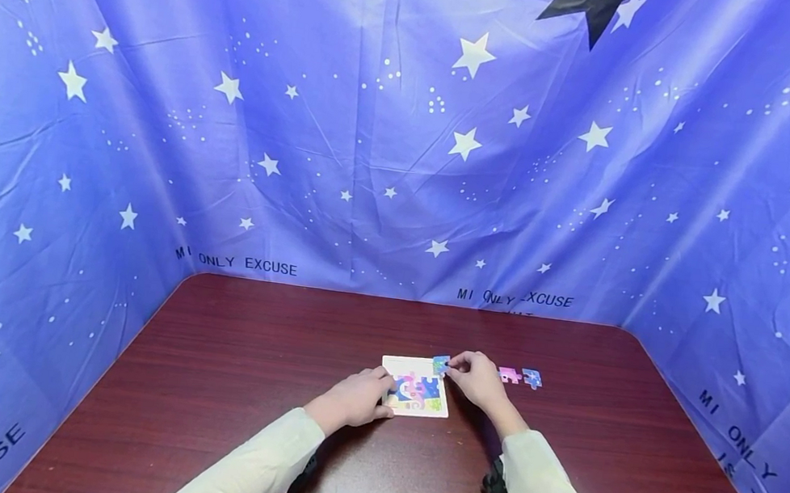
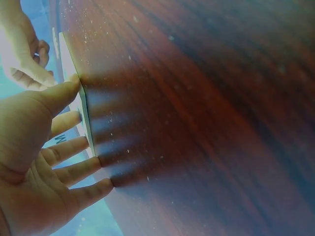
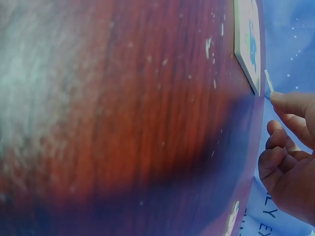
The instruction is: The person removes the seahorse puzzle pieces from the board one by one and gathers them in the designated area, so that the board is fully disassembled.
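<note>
A small jigsaw board (image 1: 405, 366) with a pale frame lies on the table, its lower part filled with pink, blue and green pieces. At its left side rests my left hand (image 1: 357, 398), the fingers spread and fairly straight. The left wrist view shows the thumb and fingertips along the board's edge (image 2: 84, 105). Between thumb and forefinger, my right hand (image 1: 480, 382) pinches a blue and green puzzle piece (image 1: 439, 363) over the board's upper right corner. From the right wrist, this piece (image 3: 268, 81) appears edge-on above the table, its other fingers curled beneath.
To the right of the board lie loose puzzle pieces, a pink one (image 1: 509, 375) and a blue one (image 1: 532, 378), partly behind the right hand. Dark reddish wood forms the table (image 1: 266, 346). A blue curtain (image 1: 390, 156) with white stars hangs round its back and sides.
</note>
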Action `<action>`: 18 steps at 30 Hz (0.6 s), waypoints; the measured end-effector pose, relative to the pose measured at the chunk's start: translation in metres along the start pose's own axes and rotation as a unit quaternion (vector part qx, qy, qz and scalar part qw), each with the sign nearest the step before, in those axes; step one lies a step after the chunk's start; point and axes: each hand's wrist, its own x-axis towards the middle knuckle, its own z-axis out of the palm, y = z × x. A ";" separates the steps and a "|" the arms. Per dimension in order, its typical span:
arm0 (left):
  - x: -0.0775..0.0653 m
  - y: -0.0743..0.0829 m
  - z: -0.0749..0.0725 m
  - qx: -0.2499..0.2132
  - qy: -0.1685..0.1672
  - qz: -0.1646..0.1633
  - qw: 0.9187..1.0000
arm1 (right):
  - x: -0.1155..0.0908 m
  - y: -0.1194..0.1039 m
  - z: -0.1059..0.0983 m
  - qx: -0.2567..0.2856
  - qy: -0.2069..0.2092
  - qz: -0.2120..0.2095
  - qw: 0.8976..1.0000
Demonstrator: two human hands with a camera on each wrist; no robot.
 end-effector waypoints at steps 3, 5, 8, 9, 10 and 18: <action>0.000 0.000 0.000 -0.001 0.000 -0.001 1.000 | 0.000 0.003 -0.001 -0.001 0.000 0.003 1.000; 0.000 0.000 0.000 -0.002 0.000 -0.001 1.000 | 0.000 0.005 -0.002 0.000 -0.001 0.006 1.000; -0.001 0.001 -0.001 -0.005 0.001 -0.001 1.000 | -0.001 0.007 -0.004 -0.004 -0.001 0.009 1.000; -0.001 0.001 -0.001 -0.005 0.001 -0.001 1.000 | -0.001 0.008 -0.004 -0.005 -0.001 0.010 1.000; -0.001 0.001 -0.001 -0.004 0.002 -0.001 1.000 | -0.001 0.009 -0.005 -0.006 -0.002 0.012 1.000; -0.001 0.001 -0.002 -0.004 -0.001 -0.003 1.000 | -0.002 0.014 -0.010 -0.005 0.002 0.013 1.000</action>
